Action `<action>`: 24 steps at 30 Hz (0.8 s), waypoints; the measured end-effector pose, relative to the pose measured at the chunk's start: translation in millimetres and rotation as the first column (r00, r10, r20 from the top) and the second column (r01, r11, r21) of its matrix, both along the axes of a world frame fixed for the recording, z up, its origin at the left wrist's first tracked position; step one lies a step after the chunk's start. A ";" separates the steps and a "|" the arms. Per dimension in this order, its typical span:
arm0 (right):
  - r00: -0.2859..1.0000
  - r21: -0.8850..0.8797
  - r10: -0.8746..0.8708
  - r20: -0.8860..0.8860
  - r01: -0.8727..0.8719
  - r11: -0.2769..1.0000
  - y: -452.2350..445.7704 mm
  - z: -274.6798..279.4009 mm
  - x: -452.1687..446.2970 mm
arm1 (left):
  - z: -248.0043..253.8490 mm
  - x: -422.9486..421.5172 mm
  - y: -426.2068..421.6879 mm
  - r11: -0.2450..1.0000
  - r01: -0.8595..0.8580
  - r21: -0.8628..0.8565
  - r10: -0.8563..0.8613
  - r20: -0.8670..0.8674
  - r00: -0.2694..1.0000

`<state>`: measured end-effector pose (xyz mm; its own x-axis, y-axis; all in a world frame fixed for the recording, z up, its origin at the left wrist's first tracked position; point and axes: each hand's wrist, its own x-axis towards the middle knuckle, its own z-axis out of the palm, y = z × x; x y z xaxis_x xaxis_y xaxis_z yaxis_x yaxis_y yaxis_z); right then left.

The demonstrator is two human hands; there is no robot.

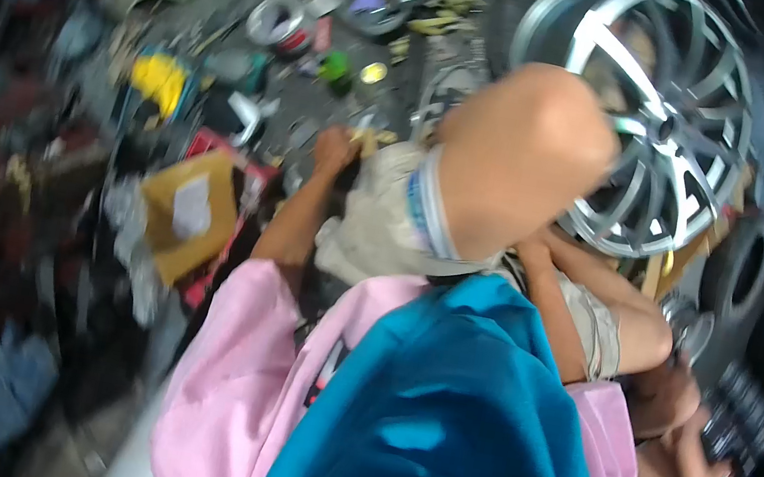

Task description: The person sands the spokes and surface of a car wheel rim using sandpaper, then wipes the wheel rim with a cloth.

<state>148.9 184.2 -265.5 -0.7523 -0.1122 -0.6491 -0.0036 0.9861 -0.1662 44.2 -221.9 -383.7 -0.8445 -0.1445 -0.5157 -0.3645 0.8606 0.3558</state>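
- Nearest, our raised knee [527,157] blocks part of the view; leaning to look around it should help us pick cleanly.
- Our right hand [533,251] is below that knee, partly hidden; we cannot tell how open its fingers are or whether they hold anything.
- An open cardboard box [159,219] sits beside our left forearm; we should keep the elbow clear of it.
- Our left hand [334,148] is down at small yellowish pieces [373,139], just beside its fingers; blur hides their opening and any hold. A light fingertip pinch would suit this clutter.
- Farther, a green item [335,67] and a pale roll [261,16] call for a short, careful reach.
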 end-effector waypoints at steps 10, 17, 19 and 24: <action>0.806 -0.524 -0.454 -0.380 0.217 0.824 -48.5 128.8 1.4 | 15.9 2.6 -13.7 0.984 0.007 0.181 0.036 -0.232 0.972; 0.522 -0.857 -0.765 -0.378 0.115 0.502 -47.0 229.1 -0.4 | 274.5 -54.5 28.5 0.817 0.079 0.571 0.321 -0.564 0.761; 0.502 -0.942 -0.817 -0.283 0.015 0.336 -45.8 259.6 -1.9 | 359.3 -67.3 48.6 0.860 0.207 0.467 0.266 -0.756 0.599; 0.406 -0.983 -0.896 -0.181 -0.109 0.150 -32.1 307.6 -7.7 | 483.4 -44.8 194.8 0.625 0.730 0.276 -0.094 -0.902 0.422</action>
